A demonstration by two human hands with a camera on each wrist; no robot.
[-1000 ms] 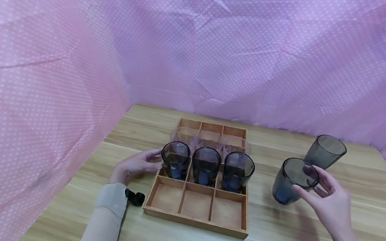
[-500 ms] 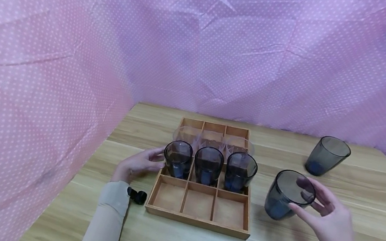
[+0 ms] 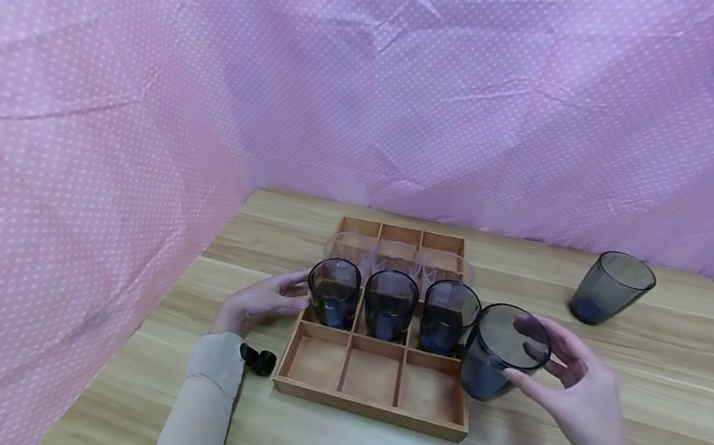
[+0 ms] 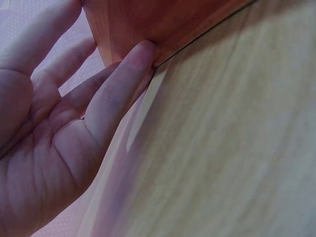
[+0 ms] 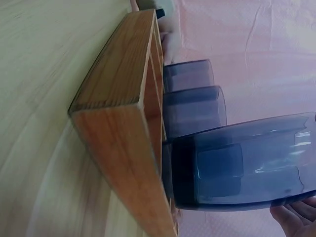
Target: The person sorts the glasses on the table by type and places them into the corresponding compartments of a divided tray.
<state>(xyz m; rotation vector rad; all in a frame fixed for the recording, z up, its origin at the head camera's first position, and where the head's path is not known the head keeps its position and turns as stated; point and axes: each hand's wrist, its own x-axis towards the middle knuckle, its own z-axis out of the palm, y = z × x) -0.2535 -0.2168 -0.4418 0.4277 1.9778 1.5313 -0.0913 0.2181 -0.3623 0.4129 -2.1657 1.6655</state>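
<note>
Three cups: tray's (image 3: 372,402) middle row.
Right hand (image 3: 580,398): fingers curled round held cup (image 3: 502,352), at tray's 3 o'clock.
Left hand (image 3: 258,302): fingers straight, touching tray, 9 o'clock.

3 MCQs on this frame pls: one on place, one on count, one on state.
1. Where is the cup held by the right hand?
A. at the tray's right edge
B. left of the tray
C. on the far table corner

2. How many dark cups stand in the tray?
A. one
B. three
C. five

3. What is the left hand doing?
A. lifting a cup
B. resting against the tray's left side
C. hanging off the table

Answers: 1 A, the cup sits beside the tray's right wall. 2 B, three fill the middle row. 3 B, its fingers touch the tray wall.
</note>
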